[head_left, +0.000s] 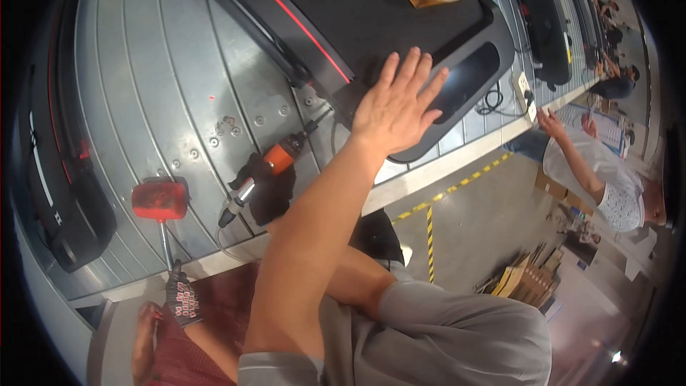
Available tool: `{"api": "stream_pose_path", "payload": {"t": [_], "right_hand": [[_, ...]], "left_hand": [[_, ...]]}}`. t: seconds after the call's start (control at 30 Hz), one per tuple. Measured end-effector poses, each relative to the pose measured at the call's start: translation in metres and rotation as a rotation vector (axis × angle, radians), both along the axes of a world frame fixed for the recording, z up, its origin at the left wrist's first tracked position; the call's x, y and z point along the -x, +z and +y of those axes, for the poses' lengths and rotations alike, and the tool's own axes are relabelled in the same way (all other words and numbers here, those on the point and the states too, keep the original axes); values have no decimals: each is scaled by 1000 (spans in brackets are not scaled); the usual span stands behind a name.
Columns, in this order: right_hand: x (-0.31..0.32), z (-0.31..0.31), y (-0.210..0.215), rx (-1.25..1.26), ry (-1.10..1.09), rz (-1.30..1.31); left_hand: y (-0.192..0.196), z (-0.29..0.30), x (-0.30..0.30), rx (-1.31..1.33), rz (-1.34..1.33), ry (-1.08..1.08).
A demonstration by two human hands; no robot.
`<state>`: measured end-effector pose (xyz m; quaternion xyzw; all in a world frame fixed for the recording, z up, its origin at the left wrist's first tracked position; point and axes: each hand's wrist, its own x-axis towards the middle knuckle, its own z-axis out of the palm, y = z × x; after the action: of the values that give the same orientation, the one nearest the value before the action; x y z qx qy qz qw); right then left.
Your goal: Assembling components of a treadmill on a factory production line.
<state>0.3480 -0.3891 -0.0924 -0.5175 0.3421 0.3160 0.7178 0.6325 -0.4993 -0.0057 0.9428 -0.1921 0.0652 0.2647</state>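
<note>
Your left hand [397, 111] is lying flat, unclenched, on the black panel [350, 25]; your gloved right hand [274, 196], half-hidden, seems to be grasping the orange driver [279, 159].

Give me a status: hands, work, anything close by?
Left hand open on black panel. Gloved right hand gripping orange power driver. Red mallet left of driver, in co-worker's gloved hand.
</note>
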Motion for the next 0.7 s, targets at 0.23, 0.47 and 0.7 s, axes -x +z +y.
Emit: {"api": "stream_pose_path", "payload": {"t": [0.23, 0.47, 0.7], "right_hand": [[55, -12, -6, -161, -76, 111], [-3, -37, -20, -334, -211, -11], [-130, -200, 157, 254, 456, -561]], "left_hand": [[-2, -5, -9, -87, 98, -71], [22, -10, -55, 455, -76, 23], [42, -14, -238, 266, 116, 27]]}}
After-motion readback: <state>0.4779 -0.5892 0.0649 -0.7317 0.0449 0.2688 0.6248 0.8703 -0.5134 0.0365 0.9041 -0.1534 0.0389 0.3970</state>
